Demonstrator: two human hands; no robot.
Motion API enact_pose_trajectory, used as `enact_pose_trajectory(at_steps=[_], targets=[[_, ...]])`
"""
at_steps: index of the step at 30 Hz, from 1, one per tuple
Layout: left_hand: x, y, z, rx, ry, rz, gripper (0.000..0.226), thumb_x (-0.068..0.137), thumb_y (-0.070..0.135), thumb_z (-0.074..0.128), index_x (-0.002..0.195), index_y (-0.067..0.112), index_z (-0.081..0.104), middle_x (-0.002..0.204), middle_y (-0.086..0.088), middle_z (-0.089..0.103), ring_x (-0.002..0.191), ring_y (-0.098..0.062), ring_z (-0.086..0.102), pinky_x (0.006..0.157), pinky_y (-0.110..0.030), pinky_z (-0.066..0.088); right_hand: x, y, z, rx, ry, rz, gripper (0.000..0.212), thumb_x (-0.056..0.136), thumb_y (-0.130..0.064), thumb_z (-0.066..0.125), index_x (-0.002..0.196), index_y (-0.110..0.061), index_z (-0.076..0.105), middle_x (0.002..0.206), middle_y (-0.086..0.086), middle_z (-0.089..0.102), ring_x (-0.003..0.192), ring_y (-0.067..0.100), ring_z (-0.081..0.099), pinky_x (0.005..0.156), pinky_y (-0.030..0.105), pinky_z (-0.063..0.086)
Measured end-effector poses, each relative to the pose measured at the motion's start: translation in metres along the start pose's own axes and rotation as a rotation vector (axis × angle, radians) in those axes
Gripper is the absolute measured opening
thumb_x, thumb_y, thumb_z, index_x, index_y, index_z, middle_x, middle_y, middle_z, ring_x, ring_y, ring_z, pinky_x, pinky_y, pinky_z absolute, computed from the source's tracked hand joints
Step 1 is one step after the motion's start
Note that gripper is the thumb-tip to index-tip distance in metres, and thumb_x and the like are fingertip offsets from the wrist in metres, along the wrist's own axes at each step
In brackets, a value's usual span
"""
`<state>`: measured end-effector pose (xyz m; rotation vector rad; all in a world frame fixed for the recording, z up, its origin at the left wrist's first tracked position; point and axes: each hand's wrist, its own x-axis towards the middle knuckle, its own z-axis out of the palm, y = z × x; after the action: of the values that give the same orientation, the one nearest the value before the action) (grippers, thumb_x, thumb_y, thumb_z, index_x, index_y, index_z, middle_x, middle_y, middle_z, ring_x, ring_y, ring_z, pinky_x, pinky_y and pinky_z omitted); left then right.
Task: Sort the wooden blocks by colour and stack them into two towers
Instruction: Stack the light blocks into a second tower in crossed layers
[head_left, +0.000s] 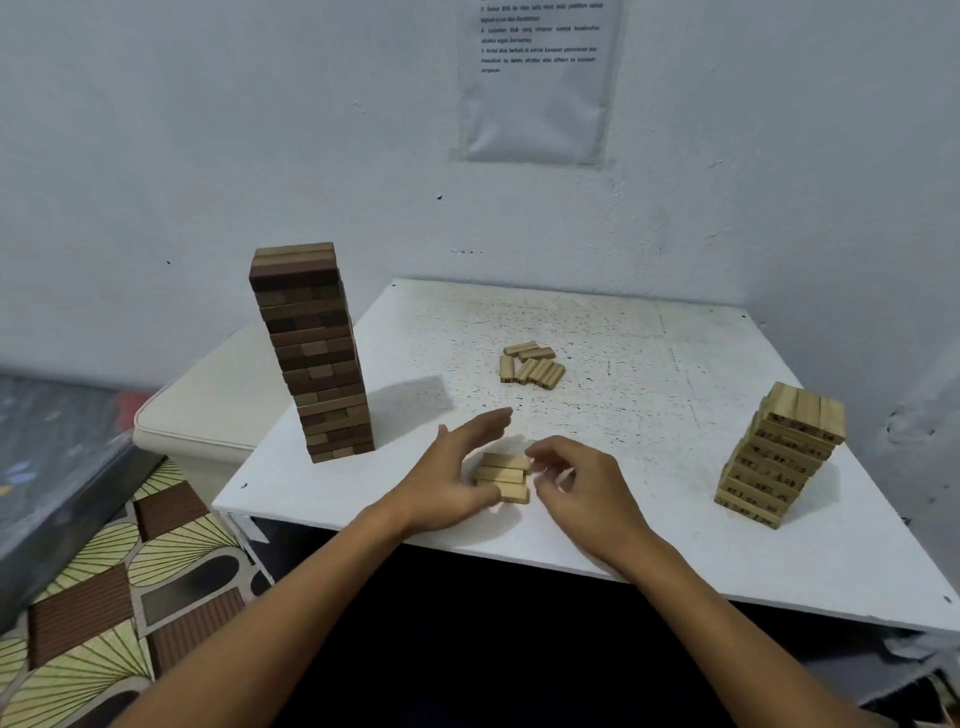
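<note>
Near the lower middle of the frame we have three light blocks (503, 477) lying side by side on the white table (649, 545), gathered between both our hands. Our left hand (453, 475) lies against their left side with the fingers stretched out nearly straight and the thumb touching the nearest block. Our right hand (582, 486) sits at their right end with its fingers loosely curled; whether it actually pinches a block we cannot tell, as the fingertips are blurred.

Further up, at the middle of the table, a small loose pile of light blocks (531, 365) lies flat. At the left of the frame stands a tall dark tower (311, 353), mostly brown blocks, with a paler layer on top. At the right edge stands a shorter light tower (779, 457), its blocks printed with numbers and its layers slightly out of line.

A printed sheet (537, 78) hangs on the wall at the top of the frame. A patterned floor (104, 597) shows at lower left.
</note>
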<state>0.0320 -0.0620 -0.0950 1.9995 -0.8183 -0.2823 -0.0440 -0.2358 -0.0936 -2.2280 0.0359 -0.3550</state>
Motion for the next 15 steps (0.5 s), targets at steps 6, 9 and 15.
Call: enact_pose_trajectory(at_steps=[6,9,15], targets=[[-0.005,0.011,0.018,-0.564,0.270,-0.119,0.058,0.078,0.068,0.045,0.131,0.048,0.038,0.146,0.013,0.040,0.138,-0.003,0.033,0.110,-0.022,0.028,0.008,-0.015,0.020,0.793,0.123,0.298,0.063,0.090,-0.054,0.040,0.147,-0.029,0.034,0.154,-0.005,0.035,0.141,0.009,0.031,0.119,0.037,0.025],[-0.003,0.016,0.026,-0.720,0.336,-0.155,0.057,0.091,0.067,0.036,0.142,0.040,0.030,0.155,0.007,0.030,0.145,-0.010,0.023,0.114,-0.029,0.019,0.008,-0.027,0.029,0.925,0.142,0.312,0.076,0.083,-0.063,0.031,0.152,-0.033,0.020,0.160,-0.007,0.021,0.146,0.006,0.018,0.121,0.033,0.015],[-0.001,0.021,0.037,-0.764,0.388,-0.173,0.077,0.083,0.065,0.022,0.152,0.031,0.019,0.158,0.004,0.023,0.147,-0.007,0.016,0.122,-0.035,0.009,0.010,-0.034,0.048,0.930,0.182,0.283,0.076,0.085,-0.064,0.025,0.153,-0.036,0.010,0.162,-0.013,0.008,0.145,-0.003,0.009,0.123,0.035,0.005]])
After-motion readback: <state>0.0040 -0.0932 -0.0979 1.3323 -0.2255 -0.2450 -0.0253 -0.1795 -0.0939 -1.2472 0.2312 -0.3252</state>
